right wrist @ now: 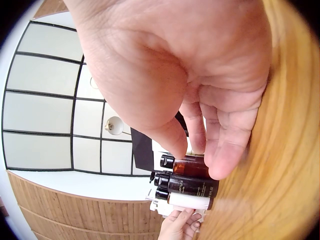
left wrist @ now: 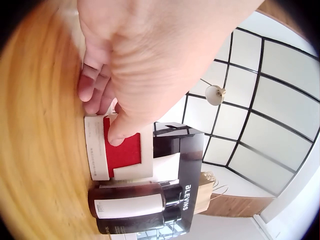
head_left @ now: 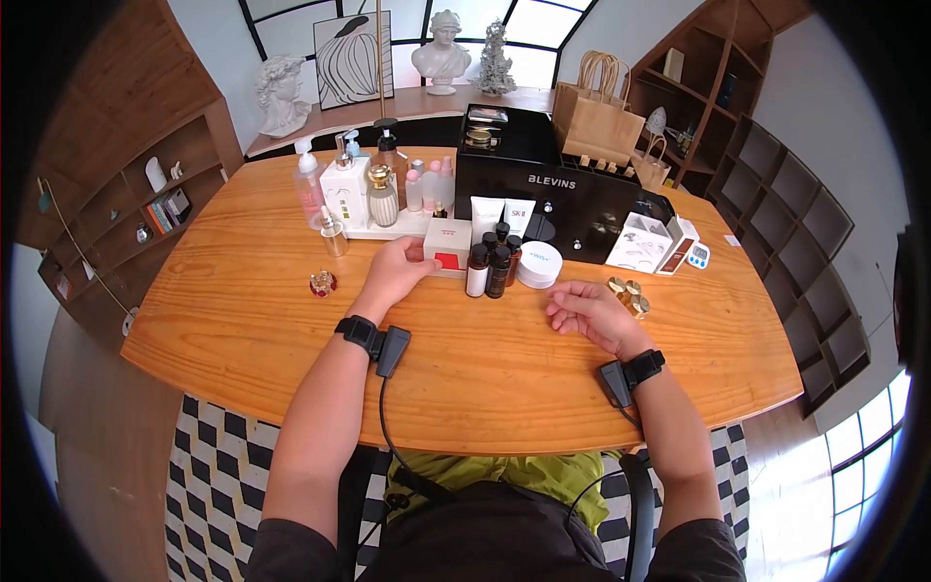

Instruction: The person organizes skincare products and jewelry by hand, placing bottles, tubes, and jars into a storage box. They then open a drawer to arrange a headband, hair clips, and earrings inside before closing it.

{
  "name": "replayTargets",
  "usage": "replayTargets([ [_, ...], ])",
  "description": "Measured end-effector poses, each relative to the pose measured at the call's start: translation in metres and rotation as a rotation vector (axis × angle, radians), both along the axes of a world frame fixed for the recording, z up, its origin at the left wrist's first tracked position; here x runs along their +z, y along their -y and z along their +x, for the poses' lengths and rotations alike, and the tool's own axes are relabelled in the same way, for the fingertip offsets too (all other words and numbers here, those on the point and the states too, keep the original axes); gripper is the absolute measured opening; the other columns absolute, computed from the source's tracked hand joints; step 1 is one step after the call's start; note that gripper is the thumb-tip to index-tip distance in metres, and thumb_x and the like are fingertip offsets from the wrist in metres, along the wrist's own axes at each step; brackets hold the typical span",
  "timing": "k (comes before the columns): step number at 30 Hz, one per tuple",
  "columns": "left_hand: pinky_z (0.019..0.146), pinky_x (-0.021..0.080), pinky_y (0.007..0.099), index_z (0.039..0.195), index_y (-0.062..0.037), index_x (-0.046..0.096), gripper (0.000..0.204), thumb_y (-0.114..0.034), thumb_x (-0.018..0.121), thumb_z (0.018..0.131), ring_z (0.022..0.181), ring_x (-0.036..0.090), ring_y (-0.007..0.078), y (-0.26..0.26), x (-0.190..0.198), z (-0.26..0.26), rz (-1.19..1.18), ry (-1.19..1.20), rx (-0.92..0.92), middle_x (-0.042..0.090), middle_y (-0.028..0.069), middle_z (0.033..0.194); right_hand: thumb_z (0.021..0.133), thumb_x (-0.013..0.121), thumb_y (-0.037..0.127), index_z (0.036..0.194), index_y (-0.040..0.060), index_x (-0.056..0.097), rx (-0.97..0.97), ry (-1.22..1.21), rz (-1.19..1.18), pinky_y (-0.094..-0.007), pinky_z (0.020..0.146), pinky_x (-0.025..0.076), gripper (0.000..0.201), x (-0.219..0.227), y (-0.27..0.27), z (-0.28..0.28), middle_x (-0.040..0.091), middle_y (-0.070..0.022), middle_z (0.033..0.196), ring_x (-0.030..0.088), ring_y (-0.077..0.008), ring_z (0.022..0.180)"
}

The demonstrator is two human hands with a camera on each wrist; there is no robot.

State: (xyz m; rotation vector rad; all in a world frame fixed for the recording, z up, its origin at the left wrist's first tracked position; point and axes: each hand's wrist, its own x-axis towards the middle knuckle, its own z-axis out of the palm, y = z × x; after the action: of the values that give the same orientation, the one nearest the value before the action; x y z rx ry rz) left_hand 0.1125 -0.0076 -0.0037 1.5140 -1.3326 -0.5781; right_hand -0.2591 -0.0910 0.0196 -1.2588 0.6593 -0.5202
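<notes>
A small white box with a red panel [head_left: 448, 239] stands near the middle of the table. My left hand [head_left: 392, 274] holds it at its left end; in the left wrist view the thumb [left wrist: 117, 135] lies on the red panel, with the other fingers partly hidden at the side. Right of the box stand several dark bottles with black caps [head_left: 498, 273], one with a white label. Beside them is a round white jar [head_left: 539, 265]. My right hand [head_left: 596, 316] hovers low to the right of the jar, fingers loosely bent and holding nothing, close to several gold-lidded items [head_left: 636, 304].
Behind stands a black BLEVINS cabinet [head_left: 592, 209] with white tubes [head_left: 488, 211] before it. Pump bottles [head_left: 308, 184] and other cosmetics line the back left. A dropper bottle [head_left: 333, 236] and red-gold ornament [head_left: 323, 282] sit left. Boxes [head_left: 640, 242] and a small timer [head_left: 698, 256] stand right.
</notes>
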Motion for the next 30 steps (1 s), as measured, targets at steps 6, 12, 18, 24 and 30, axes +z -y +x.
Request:
replayTargets([
  [6,0.090,0.056,0.0308,0.129,0.0051,0.070,0.048,-0.014,0.084,0.087,0.099,0.073,0.0173,-0.0003,0.0008,-0.0006,0.006,0.013,0.023,0.079,0.0109,0.109,0.107,0.066,0.013,0.122,-0.0030,0.066,-0.001,0.001,0.001,-0.0281,0.077,0.061,0.022,0.0012,-0.0008,0.0008,0.073,-0.0090,0.101,0.072,-0.0154,0.083],
  [12,0.089,0.057,0.0318,0.125,0.0044,0.071,0.046,-0.016,0.085,0.086,0.099,0.073,0.0191,0.0004,-0.0028,-0.0002,-0.038,0.013,0.023,0.079,0.0123,0.109,0.107,0.066,0.013,0.123,-0.0027,0.066,-0.007,-0.001,-0.008,-0.0277,0.078,0.062,0.023,-0.0010,0.0007,-0.0004,0.073,-0.0090,0.101,0.072,-0.0151,0.083],
  [18,0.092,0.056,0.0326,0.127,0.0045,0.070,0.045,-0.015,0.084,0.088,0.099,0.072,0.0194,-0.0023,-0.0023,0.0004,-0.029,0.049,-0.011,0.078,0.0113,0.109,0.107,0.067,0.015,0.123,-0.0022,0.067,-0.002,-0.010,-0.009,-0.0280,0.078,0.061,0.024,-0.0005,0.0008,-0.0017,0.073,-0.0091,0.101,0.072,-0.0153,0.083],
  [24,0.098,0.053,0.0325,0.134,0.0051,0.066,0.049,-0.014,0.081,0.092,0.109,0.069,0.0189,-0.0049,0.0011,-0.0022,0.008,0.018,-0.057,0.076,0.0109,0.118,0.106,0.068,0.016,0.123,-0.0015,0.066,0.002,-0.008,-0.017,-0.0285,0.077,0.060,0.024,-0.0030,0.0012,-0.0028,0.072,-0.0087,0.102,0.071,-0.0154,0.084],
  [30,0.093,0.056,0.0333,0.132,0.0050,0.067,0.048,-0.011,0.082,0.090,0.103,0.072,0.0200,-0.0012,-0.0076,0.0007,-0.033,-0.010,-0.051,0.077,0.0123,0.115,0.107,0.067,0.016,0.123,-0.0009,0.066,0.017,-0.005,-0.012,-0.0285,0.078,0.059,0.023,-0.0027,0.0007,-0.0029,0.072,-0.0083,0.103,0.071,-0.0149,0.085],
])
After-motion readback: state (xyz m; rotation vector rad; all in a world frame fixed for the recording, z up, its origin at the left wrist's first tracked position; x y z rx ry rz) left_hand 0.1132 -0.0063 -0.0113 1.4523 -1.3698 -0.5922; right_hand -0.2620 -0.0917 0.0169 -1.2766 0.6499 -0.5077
